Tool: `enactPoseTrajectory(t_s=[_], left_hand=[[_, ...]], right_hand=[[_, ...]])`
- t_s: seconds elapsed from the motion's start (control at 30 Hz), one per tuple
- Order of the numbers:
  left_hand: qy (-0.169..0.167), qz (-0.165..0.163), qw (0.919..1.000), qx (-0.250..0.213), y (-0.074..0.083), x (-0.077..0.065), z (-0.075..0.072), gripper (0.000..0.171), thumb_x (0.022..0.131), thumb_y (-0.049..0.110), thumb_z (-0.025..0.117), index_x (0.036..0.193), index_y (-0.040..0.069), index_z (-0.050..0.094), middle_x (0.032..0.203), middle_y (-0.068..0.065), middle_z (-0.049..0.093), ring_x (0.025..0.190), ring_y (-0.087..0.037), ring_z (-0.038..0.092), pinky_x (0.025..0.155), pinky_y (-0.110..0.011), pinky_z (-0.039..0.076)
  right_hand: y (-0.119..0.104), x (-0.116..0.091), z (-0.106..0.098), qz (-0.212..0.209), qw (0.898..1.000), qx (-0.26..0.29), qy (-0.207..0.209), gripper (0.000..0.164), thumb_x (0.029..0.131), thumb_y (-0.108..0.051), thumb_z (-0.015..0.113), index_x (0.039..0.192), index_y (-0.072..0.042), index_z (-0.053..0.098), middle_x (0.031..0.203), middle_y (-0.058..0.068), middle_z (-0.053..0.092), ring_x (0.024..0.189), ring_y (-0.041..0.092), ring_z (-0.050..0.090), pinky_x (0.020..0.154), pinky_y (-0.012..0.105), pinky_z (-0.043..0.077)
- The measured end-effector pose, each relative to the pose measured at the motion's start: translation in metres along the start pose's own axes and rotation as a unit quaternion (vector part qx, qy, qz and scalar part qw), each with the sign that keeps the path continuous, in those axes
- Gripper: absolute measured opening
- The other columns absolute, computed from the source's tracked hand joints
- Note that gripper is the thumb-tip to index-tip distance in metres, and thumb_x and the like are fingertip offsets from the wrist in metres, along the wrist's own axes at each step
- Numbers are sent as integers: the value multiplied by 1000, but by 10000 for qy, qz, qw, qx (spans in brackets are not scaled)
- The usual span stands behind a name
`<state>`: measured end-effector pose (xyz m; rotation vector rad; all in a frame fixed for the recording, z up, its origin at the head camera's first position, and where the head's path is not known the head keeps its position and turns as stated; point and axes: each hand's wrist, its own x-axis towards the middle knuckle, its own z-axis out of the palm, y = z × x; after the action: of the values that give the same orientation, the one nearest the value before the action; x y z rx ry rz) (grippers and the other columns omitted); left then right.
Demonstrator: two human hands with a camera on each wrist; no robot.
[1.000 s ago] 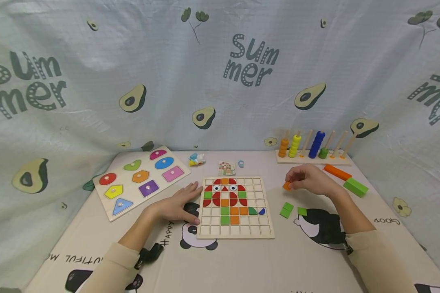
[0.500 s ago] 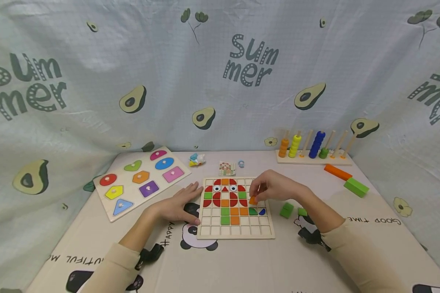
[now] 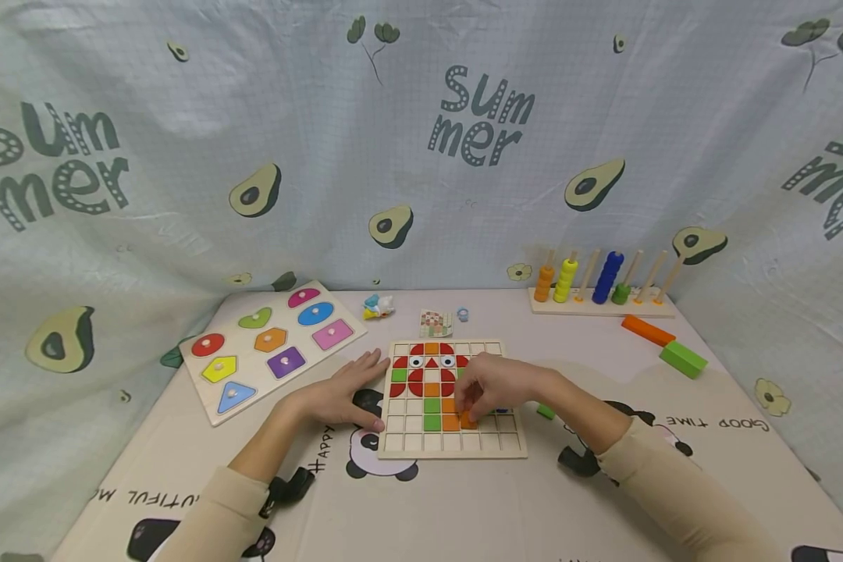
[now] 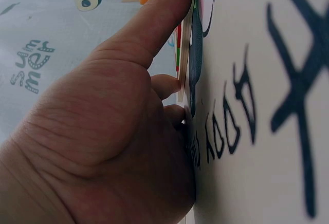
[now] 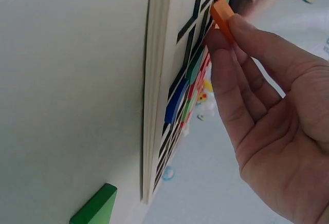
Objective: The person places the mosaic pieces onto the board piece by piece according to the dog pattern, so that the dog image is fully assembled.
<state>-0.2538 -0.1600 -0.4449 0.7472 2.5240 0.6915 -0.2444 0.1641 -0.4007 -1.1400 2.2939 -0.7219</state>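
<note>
In the head view a wooden grid board [image 3: 407, 443] lies on the table, with coloured tiles forming a red-faced figure. My right hand [image 3: 499, 384] pinches an orange square tile [image 3: 468, 421] between thumb and fingers, low over the board's lower rows. The right wrist view shows that orange tile [image 5: 222, 14] tilted at the board's surface, beyond a blue half-round tile [image 5: 176, 100]. My left hand [image 3: 337, 398] rests along the board's left edge, fingers extended and thumb at the rim. A green tile [image 3: 546, 410] lies right of the board, partly hidden by my right arm.
A picture card [image 3: 435, 323] and small toys [image 3: 378, 307] lie behind the board. At left is a shape puzzle [image 3: 253, 367]. A peg-and-bead stand [image 3: 604, 309] stands back right, near an orange block [image 3: 648, 330] and a green block [image 3: 683, 359].
My right hand has carried the orange tile leftward from the table right of the board, over the grid, and down to its lower rows. The left hand has stayed in place.
</note>
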Motion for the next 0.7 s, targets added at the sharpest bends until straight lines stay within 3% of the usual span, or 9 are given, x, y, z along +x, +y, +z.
enactPoseTrajectory(t_s=[0.33, 0.7], left_hand=[[-12, -8, 10000, -51, -1, 1, 0, 111, 68, 65, 74, 155, 33, 13, 161, 9, -3, 148, -21, -6, 117, -53, 4], [1, -11, 10000, -16, -1, 1, 0, 111, 68, 65, 74, 155, 33, 12, 161, 9, -3, 148, -21, -6, 117, -54, 4]], right_hand=[[-1, -2, 3, 75, 10000, -41, -31, 13, 81, -9, 77, 87, -20, 75, 83, -10, 70, 72, 4, 60, 69, 23, 54], [-1, -1, 8, 43, 9983, -568, 77, 12, 82, -11, 76, 90, -21, 77, 82, -14, 69, 69, 3, 56, 65, 21, 52]])
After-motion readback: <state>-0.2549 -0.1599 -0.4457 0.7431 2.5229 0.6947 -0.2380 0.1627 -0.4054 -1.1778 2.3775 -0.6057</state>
